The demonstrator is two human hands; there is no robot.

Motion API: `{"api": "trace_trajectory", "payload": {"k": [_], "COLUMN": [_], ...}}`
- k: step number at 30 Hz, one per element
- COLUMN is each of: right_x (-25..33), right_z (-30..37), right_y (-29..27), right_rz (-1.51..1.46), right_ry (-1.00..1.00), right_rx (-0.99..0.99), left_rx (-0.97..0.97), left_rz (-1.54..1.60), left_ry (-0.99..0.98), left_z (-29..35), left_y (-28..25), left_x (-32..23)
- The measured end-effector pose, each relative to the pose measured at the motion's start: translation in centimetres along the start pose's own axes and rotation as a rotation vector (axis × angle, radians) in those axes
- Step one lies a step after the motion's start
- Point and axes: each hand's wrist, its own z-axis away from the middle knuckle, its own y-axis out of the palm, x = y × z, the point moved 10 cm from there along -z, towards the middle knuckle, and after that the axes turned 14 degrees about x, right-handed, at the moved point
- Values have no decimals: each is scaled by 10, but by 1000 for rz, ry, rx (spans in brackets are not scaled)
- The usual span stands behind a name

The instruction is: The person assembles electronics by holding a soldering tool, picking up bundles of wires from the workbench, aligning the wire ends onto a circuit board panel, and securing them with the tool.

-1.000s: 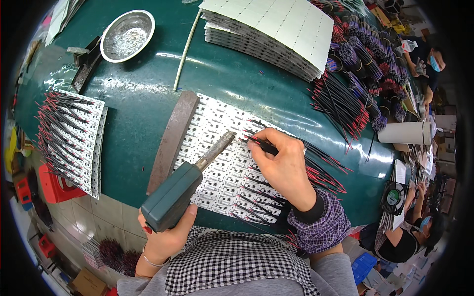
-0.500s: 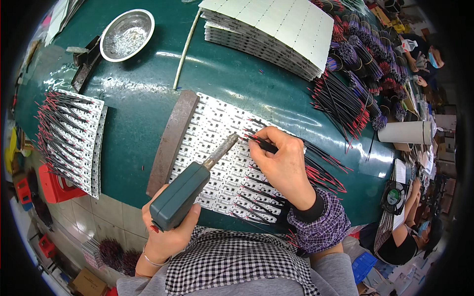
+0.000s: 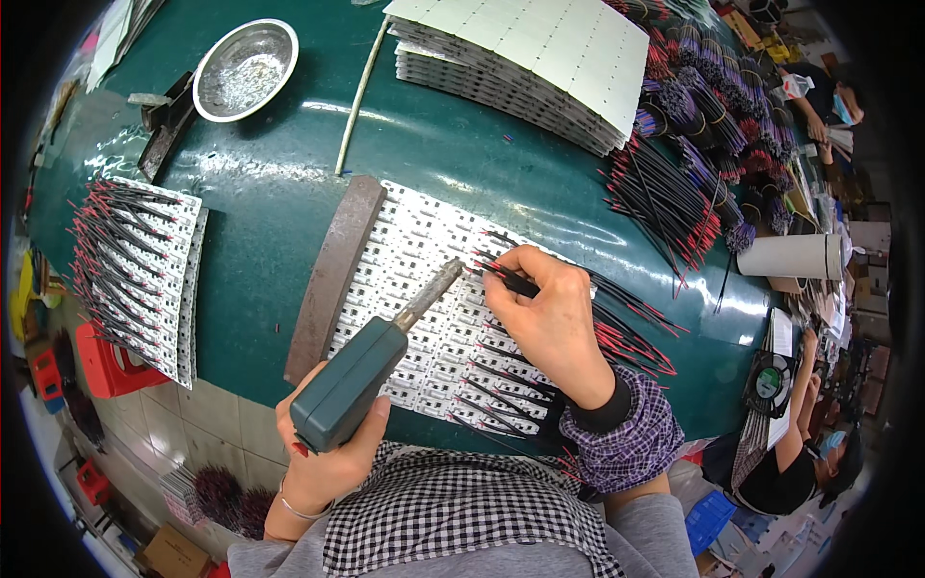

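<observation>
My left hand (image 3: 332,448) is closed round the dark green body of a soldering gun (image 3: 349,385), its metal tip pointing up and right. Below the tip lies a white circuit board panel (image 3: 414,299) covered in small dark parts. Pinched in my right hand (image 3: 549,303) is a bundle of black wires (image 3: 515,282) with red ends, held over the panel beside the tip. More black wires (image 3: 501,385) stand in a row along the panel's near right part. A brown bar (image 3: 335,279) lies along the panel's left edge.
A metal bowl (image 3: 245,72) with shiny bits sits at the back left, near a dark metal stand (image 3: 171,125). Wired panels (image 3: 159,279) lie at left. A stack of white panels (image 3: 525,58) and wire bundles (image 3: 665,197) are at the back right. Two people work at far right.
My hands, the soldering gun and the panel stay almost still. At the far right, one person's arms and head have shifted slightly.
</observation>
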Motion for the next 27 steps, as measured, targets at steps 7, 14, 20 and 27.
{"api": "trace_trajectory", "payload": {"k": [7,14,20,27], "right_x": [-1,-1,-5,4], "right_z": [-1,-11,-8,-5], "right_y": [-3,-4,-1,-3], "right_rz": [-36,32,-2,25], "right_ry": [-40,-25,24,-3], "right_rx": [-28,86,69,63], "left_rx": [-64,-45,9,-100], "left_rz": [18,6,-10,45], "left_ry": [15,64,-13,-23], "left_z": [7,5,3,25], "left_y": [-5,-2,0,-9], "left_x": [5,0,-1,11]}}
